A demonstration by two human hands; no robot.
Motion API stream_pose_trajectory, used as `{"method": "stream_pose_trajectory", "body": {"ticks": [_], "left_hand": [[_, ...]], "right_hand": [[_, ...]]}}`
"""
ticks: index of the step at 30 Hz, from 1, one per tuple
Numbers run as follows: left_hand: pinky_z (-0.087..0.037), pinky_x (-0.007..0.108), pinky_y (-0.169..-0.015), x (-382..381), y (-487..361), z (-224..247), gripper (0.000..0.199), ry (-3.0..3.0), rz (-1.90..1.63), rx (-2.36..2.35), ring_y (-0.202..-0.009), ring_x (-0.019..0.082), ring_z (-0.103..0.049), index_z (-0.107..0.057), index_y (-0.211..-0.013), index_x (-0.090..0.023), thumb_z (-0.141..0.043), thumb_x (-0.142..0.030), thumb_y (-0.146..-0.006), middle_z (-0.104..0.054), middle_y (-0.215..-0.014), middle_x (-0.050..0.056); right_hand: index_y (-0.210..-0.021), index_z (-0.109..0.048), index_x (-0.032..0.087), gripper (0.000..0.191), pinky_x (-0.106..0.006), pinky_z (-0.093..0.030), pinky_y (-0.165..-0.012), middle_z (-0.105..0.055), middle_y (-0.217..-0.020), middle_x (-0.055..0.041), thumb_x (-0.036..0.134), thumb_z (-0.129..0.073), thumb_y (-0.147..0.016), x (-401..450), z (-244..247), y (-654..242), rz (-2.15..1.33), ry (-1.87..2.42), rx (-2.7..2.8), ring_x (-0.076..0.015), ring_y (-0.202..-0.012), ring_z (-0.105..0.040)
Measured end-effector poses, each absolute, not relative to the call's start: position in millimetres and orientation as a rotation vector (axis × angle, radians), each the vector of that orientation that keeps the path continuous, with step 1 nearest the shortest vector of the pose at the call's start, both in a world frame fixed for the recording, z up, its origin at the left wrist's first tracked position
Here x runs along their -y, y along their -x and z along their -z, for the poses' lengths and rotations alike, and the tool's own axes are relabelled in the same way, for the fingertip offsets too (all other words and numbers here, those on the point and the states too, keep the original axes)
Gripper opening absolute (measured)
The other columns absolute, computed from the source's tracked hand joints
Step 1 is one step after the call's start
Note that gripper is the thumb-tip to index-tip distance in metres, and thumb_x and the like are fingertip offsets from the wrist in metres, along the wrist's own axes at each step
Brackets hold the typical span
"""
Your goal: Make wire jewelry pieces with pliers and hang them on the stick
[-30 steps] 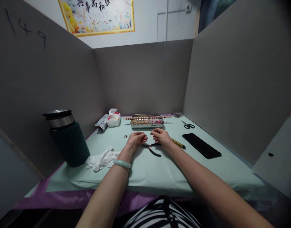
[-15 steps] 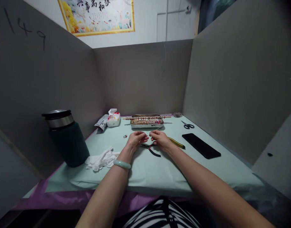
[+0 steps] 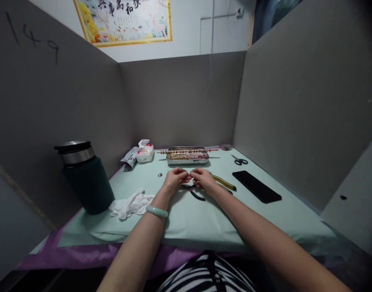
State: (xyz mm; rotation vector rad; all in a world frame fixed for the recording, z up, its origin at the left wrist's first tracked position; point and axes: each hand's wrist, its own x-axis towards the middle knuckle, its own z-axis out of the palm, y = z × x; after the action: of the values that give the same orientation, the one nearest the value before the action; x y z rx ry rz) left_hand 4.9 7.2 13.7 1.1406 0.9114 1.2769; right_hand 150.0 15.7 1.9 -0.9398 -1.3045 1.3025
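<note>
My left hand [image 3: 175, 179] and my right hand [image 3: 203, 180] meet fingertip to fingertip over the middle of the table, both closed in a pinch. Whatever they hold between the fingertips is too small to make out. Under them lie black-handled pliers [image 3: 198, 197], their head partly covered by the hands. Yellow-handled pliers [image 3: 224, 181] rest just right of my right hand. A small ring-like piece with a red spot [image 3: 160, 174] lies left of my left hand. Beyond the hands stands a metal tray [image 3: 188, 161] of small beads, with a beaded stick [image 3: 189, 151] across it.
A dark green flask [image 3: 88, 182] stands at the left, beside a crumpled white cloth [image 3: 131, 205]. Behind are a tissue pack [image 3: 145, 153] and a grey packet [image 3: 130, 157]. Scissors [image 3: 240, 161] and a black phone-like slab [image 3: 256, 186] lie at the right. Grey partitions [image 3: 182, 101] enclose the table.
My right hand has shifted slightly left, so the fingertips now meet. More of the yellow-handled pliers shows. The thin strand seen above my right hand no longer shows.
</note>
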Motion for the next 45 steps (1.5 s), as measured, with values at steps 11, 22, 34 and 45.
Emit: {"method": "stream_pose_trajectory", "body": {"ticks": [11, 22, 34, 45], "left_hand": [[-0.053, 0.03, -0.065, -4.7, -6.9, -18.7, 0.014, -1.18, -1.318, -0.991, -0.063, 0.017, -0.066, -0.056, -0.076, -0.009, -0.068, -0.013, -0.07, -0.067, -0.067, 0.009], [-0.054, 0.033, -0.066, -5.5, -6.6, -18.8, 0.018, -1.185, -1.326, -0.995, -0.063, 0.017, -0.066, -0.055, -0.077, -0.01, -0.07, -0.017, -0.069, -0.066, -0.069, 0.008], [-0.052, 0.03, -0.061, -5.7, -8.8, -18.8, 0.011, -1.271, -1.333, -1.029, -0.058, 0.015, -0.064, -0.055, -0.072, -0.012, -0.065, -0.013, -0.067, -0.064, -0.061, 0.004], [-0.051, 0.026, -0.053, -13.3, -8.9, -12.1, 0.014, -1.374, -1.359, -1.057, -0.051, 0.013, -0.061, -0.057, -0.074, -0.012, -0.066, -0.019, -0.066, -0.063, -0.062, 0.002]], "right_hand": [[-0.074, -0.058, 0.015, 0.013, -0.014, -0.03, -0.034, -0.061, -0.072, -0.0024, 0.027, -0.062, -0.07, -18.2, -2.7, -151.8, -1.337, 0.929, 1.245, -0.0063, -0.05, -0.051], [-0.078, -0.056, 0.017, 0.013, -0.013, -0.032, -0.035, -0.063, -0.077, -0.0036, 0.027, -0.062, -0.073, -19.3, -1.2, -152.2, -1.345, 0.91, 1.217, -0.0069, -0.051, -0.052], [-0.075, -0.057, 0.015, 0.013, -0.014, -0.029, -0.034, -0.062, -0.072, -0.0032, 0.026, -0.062, -0.072, -19.1, 0.4, -151.8, -1.361, 0.935, 1.27, -0.0062, -0.049, -0.05], [-0.074, -0.056, 0.015, 0.006, -0.014, -0.029, -0.032, -0.062, -0.071, -0.003, 0.02, -0.058, -0.074, -18.2, -0.2, -151.2, -1.363, 0.981, 1.261, -0.0053, -0.046, -0.049]]}}
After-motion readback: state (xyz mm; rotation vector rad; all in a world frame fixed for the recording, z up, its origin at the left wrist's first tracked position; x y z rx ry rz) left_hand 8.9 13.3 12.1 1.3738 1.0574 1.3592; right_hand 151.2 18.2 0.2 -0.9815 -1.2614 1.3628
